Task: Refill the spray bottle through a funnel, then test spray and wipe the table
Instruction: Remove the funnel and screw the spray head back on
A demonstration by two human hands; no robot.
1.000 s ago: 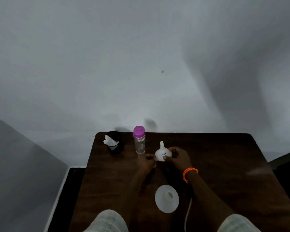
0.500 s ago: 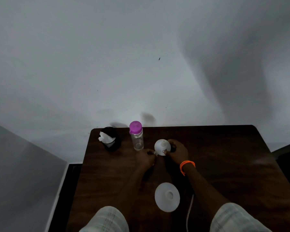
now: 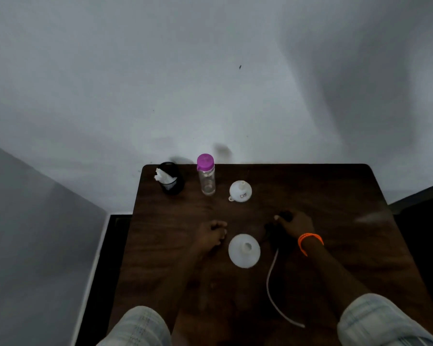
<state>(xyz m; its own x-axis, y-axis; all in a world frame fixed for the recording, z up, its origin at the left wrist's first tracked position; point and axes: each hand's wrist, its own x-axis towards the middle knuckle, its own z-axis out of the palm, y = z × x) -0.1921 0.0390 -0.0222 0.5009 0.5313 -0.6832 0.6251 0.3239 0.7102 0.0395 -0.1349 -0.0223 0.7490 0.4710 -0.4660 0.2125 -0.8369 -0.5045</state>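
A white spray bottle (image 3: 244,250) stands near the middle of the dark table (image 3: 335,196), seen from above with its neck open. My right hand (image 3: 294,224), with an orange band on the wrist, is shut on the black spray head (image 3: 275,229) just right of the bottle. The head's white dip tube (image 3: 270,283) trails toward me. My left hand (image 3: 211,233) rests just left of the bottle, fingers curled, holding nothing. A white funnel (image 3: 240,191) sits upside down, spout up, farther back. A clear bottle with a pink cap (image 3: 206,176) stands to its left.
A black mesh cup with white tissue (image 3: 170,179) stands at the table's back left corner. A grey wall rises right behind the table. To the left of the table the floor is dark.
Both hands have let go of the funnel and pulled back toward me, next to the white bottle. The funnel now stands alone on the table.
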